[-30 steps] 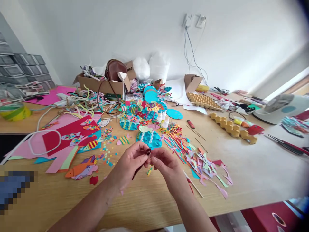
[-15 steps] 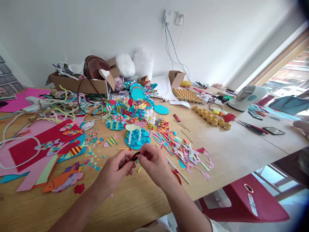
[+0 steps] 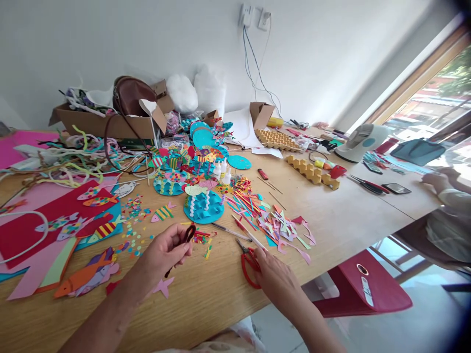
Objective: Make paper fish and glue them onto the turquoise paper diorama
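My left hand (image 3: 170, 250) pinches a dark brown fuzzy pipe cleaner (image 3: 190, 233) bent into a loop, with its tail hanging below the fingers. At the front of the table, my right hand (image 3: 274, 274) has its fingers curled over one handle of the red-handled scissors (image 3: 247, 262). Part of that handle is hidden. A pale thin stick (image 3: 250, 231) runs up to the same fingers. Beyond the hands is a blue round base (image 3: 206, 208) with white twisted posts and paper fish on top. A pink paper star-like piece (image 3: 164, 287) lies by my left wrist.
Paper scraps (image 3: 281, 223) and a striped fish (image 3: 162, 213) lie around. White glue bottles (image 3: 222, 171), egg-carton strips (image 3: 312, 172) and a cardboard box (image 3: 99, 128) stand farther back. Another person's hands (image 3: 439, 179) rest at the right table edge beyond a red chair (image 3: 364, 289).
My right hand has let go of the pipe cleaner and moved right and down onto the scissors. My left hand has shifted left, still holding the pipe cleaner. The view has turned slightly right.
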`<state>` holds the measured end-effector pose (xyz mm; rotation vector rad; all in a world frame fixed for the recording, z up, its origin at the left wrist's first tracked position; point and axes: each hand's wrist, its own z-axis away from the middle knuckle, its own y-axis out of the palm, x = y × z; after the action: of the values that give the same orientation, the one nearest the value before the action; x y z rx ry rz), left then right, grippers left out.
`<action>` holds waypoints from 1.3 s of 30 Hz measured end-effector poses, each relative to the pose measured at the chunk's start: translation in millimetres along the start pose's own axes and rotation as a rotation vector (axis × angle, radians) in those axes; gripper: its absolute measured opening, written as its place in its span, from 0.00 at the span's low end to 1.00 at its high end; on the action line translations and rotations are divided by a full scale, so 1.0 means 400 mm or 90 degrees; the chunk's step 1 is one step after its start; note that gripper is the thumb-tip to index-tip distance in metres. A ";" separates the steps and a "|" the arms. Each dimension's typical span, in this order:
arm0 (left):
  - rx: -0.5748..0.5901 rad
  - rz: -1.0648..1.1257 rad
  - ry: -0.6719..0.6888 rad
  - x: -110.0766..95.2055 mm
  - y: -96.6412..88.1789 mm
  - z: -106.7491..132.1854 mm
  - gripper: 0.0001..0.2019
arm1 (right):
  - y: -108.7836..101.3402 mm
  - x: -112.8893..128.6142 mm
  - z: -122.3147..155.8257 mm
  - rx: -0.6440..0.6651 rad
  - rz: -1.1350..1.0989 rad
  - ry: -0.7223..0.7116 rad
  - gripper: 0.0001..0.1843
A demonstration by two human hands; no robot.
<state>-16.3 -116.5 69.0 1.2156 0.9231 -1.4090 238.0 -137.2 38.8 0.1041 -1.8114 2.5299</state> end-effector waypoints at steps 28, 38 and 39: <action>-0.132 -0.126 0.190 0.009 0.006 -0.003 0.05 | -0.055 0.217 0.020 0.337 -1.149 -0.389 0.21; -0.086 -0.236 0.282 0.014 0.033 0.010 0.04 | -0.043 0.237 0.003 0.328 -1.285 -0.335 0.22; -0.091 -0.238 0.295 0.014 0.032 0.012 0.04 | -0.042 0.239 0.005 0.340 -1.308 -0.320 0.22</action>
<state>-4.6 -124.6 65.2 1.3313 1.6119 -1.3341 143.8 -135.2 62.0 1.5807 -0.1588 1.1388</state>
